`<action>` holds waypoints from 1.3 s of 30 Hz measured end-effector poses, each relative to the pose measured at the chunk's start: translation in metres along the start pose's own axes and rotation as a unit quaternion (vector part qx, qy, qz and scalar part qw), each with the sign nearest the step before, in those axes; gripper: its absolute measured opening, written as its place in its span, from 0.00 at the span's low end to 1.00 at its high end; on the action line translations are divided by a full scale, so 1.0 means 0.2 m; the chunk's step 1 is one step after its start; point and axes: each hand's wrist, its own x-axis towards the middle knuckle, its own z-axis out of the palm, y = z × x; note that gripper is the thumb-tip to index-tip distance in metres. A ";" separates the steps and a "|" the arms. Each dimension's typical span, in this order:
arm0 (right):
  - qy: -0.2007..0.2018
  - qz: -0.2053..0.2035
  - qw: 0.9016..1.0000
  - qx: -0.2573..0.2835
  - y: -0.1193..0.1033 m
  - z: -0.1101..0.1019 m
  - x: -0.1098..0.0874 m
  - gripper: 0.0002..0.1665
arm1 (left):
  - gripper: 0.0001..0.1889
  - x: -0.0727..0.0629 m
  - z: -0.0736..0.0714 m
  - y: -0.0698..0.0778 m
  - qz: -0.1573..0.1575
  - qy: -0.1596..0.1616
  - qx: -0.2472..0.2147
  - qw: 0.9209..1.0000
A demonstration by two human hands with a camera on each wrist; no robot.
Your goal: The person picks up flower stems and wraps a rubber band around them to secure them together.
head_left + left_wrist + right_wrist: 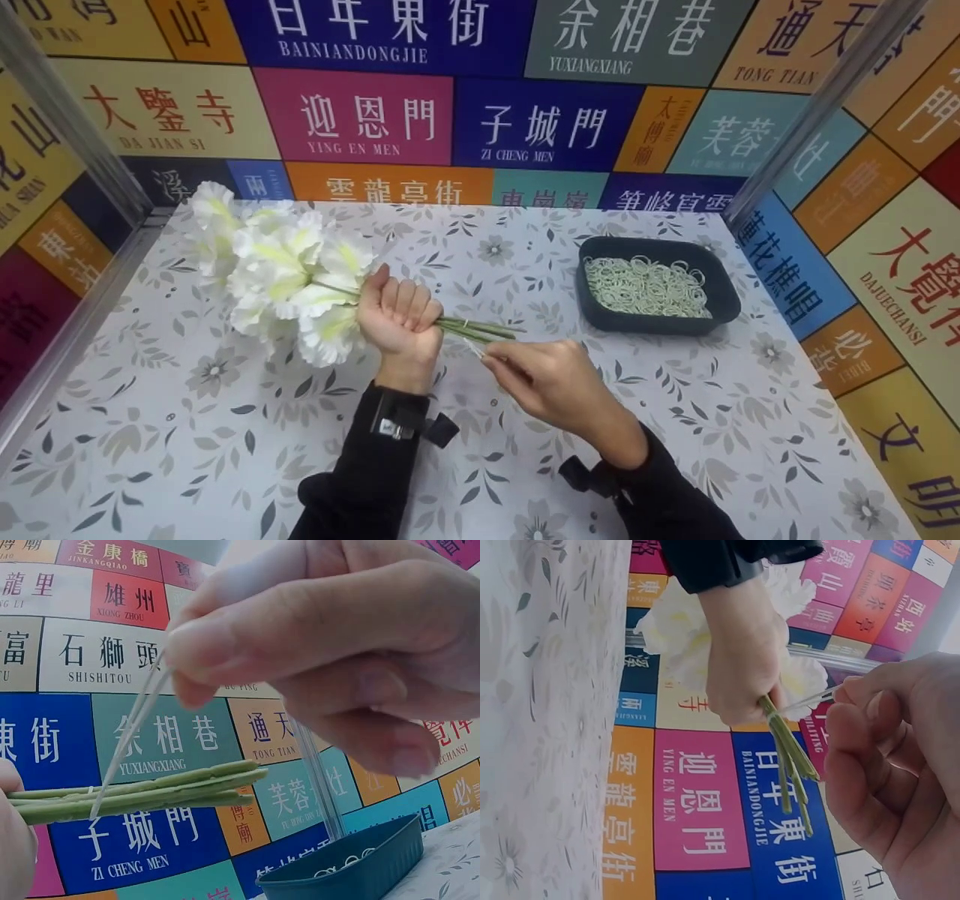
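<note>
My left hand [401, 311] grips a bunch of white artificial flowers [281, 262] by the green stems [480, 328], blossoms to the left and stem ends to the right. Between thumb and forefinger, my right hand [559, 382] pinches a whitish rubber band [129, 731]. The band is looped over the stems just beyond the left fist and stretched taut toward the right fingertips. In the right wrist view the stems [789, 757] fan out slightly past the band.
A dark green tray [660, 324] filled with pale rubber bands [645, 289] stands at the right on the leaf-patterned tablecloth [480, 465]. Panels with coloured street-name signs [352, 116] close off the back and both sides, with clear corner posts [817, 112].
</note>
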 end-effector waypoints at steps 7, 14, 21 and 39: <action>0.011 0.006 0.999 -0.034 0.03 -0.06 0.00 0.02 | 0.31 -0.01 0.01 -0.01 -0.050 -0.014 0.048 0.997; 0.018 0.003 0.995 -0.098 0.09 -0.08 0.00 0.04 | 0.32 -0.01 0.01 0.00 -0.175 -0.061 0.073 0.980; 0.029 0.032 0.991 -0.124 0.18 -0.09 -0.02 0.03 | 0.33 -0.01 0.01 -0.02 -0.253 -0.081 0.092 0.960; 0.030 0.094 0.989 -0.110 0.39 0.01 -0.10 0.03 | 0.29 -0.02 -0.01 -0.05 -0.306 -0.136 0.048 0.941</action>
